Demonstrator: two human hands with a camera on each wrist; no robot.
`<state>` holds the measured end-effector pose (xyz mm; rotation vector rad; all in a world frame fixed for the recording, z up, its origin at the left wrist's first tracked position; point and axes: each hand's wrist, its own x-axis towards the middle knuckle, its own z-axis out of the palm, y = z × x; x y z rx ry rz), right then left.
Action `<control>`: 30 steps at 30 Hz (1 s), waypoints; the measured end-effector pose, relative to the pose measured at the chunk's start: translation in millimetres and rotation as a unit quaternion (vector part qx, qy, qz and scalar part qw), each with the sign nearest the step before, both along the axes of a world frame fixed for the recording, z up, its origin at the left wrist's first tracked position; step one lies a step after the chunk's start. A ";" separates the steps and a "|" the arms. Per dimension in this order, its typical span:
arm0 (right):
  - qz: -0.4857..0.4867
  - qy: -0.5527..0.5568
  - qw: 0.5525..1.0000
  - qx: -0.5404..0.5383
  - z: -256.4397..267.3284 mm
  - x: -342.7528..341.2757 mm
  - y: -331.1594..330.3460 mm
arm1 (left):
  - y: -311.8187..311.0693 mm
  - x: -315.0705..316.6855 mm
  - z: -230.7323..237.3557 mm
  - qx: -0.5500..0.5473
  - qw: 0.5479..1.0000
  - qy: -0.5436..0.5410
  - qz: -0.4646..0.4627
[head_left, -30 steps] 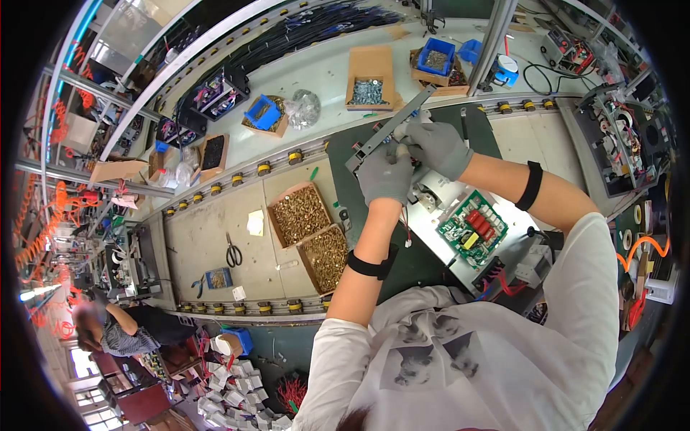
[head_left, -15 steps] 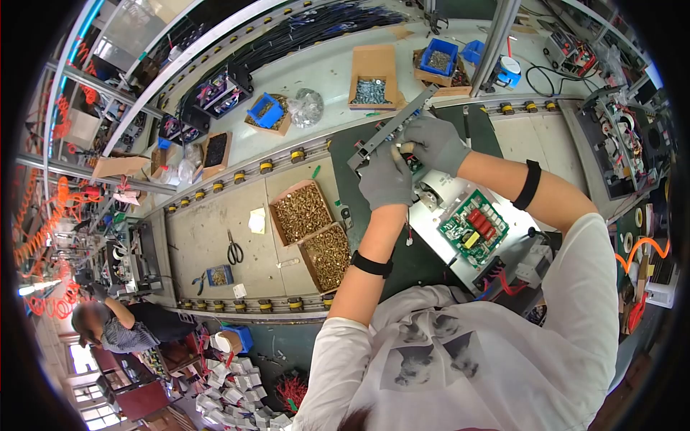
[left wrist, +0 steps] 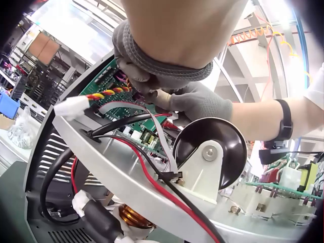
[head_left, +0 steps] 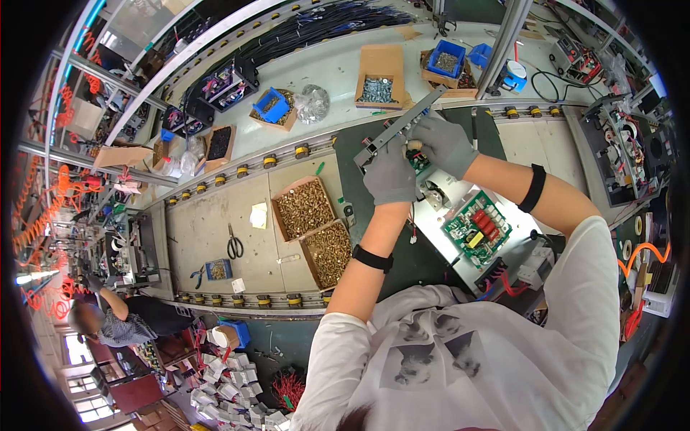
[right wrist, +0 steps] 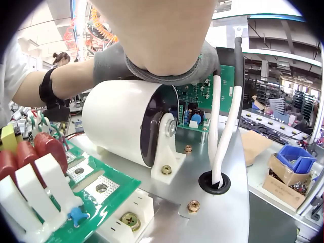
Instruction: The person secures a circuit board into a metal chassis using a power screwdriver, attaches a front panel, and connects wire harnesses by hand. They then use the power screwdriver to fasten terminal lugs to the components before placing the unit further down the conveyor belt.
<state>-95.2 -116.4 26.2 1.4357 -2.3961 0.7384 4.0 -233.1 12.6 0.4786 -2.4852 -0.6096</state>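
While the left hand (head_left: 390,174) and right hand (head_left: 445,147) sit close together, grips unclear, the long grey metal panel (head_left: 397,130), upper centre, looks stiff, best held by its edges.

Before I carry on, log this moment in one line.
Left hand: at metal panel, grip unclear | Right hand: alongside, grip unclear | White cylinder: bracketed to chassis

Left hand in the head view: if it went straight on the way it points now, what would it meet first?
Probably the long grey metal bar just beyond the left hand; depth leaves any gap unclear.
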 end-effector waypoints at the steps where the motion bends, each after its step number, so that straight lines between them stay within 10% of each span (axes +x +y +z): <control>1: -0.001 0.014 1.000 0.003 1.2 1.0 -1.0 | -0.9 -1.2 -2.6 0.001 1.000 0.001 0.000; 13: -0.052 -0.066 0.996 -0.010 2.6 1.1 -0.9 | 12.7 0.2 11.4 0.015 0.999 -0.002 0.032; 18: -0.154 -0.204 0.967 0.017 4.7 -3.7 -6.5 | -4.0 20.9 39.5 -0.124 0.968 0.211 -0.049; 30: -0.130 -0.195 0.963 0.135 31.6 -4.3 -11.9 | -41.3 -3.5 14.1 0.003 0.993 0.078 -0.087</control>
